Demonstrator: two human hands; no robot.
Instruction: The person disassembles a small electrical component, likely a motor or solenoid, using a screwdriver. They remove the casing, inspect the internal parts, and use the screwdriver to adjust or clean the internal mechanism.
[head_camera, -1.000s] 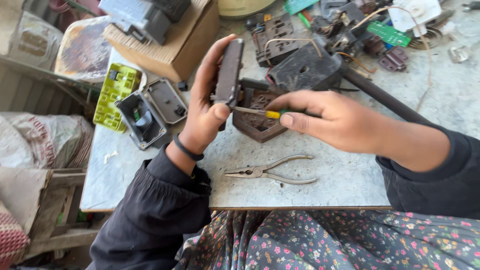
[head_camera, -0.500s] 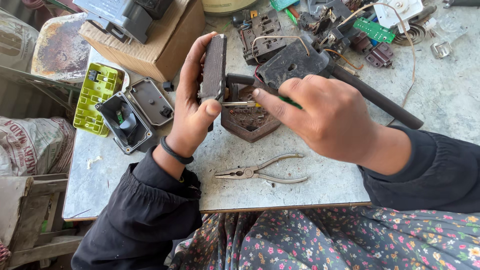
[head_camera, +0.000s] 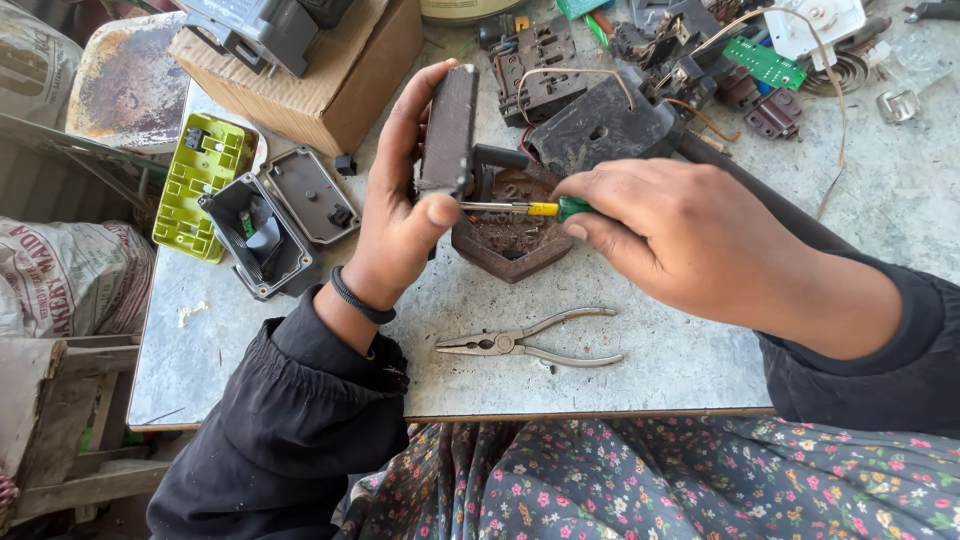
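My left hand (head_camera: 405, 215) holds a flat dark rectangular part (head_camera: 448, 132) upright on its edge above the table, thumb pressed near its lower end. My right hand (head_camera: 680, 235) grips a small screwdriver (head_camera: 520, 208) with a yellow and green handle; its metal shaft points left and its tip meets the part just above my left thumb. Directly below lies a rusty brown hexagonal casing (head_camera: 512, 235) on the grey tabletop (head_camera: 700, 350).
Needle-nose pliers (head_camera: 525, 345) lie near the front edge. An open dark housing (head_camera: 262, 238), its lid (head_camera: 310, 195) and a lime-green plastic block (head_camera: 198, 180) sit at left. A cardboard box (head_camera: 330, 75) stands behind. Dismantled electrical parts, wires and a green circuit board (head_camera: 765, 62) crowd the far side.
The view has shifted slightly. Both hands keep their grip, and the screwdriver tip stays at the upright part while my right hand turns a little.
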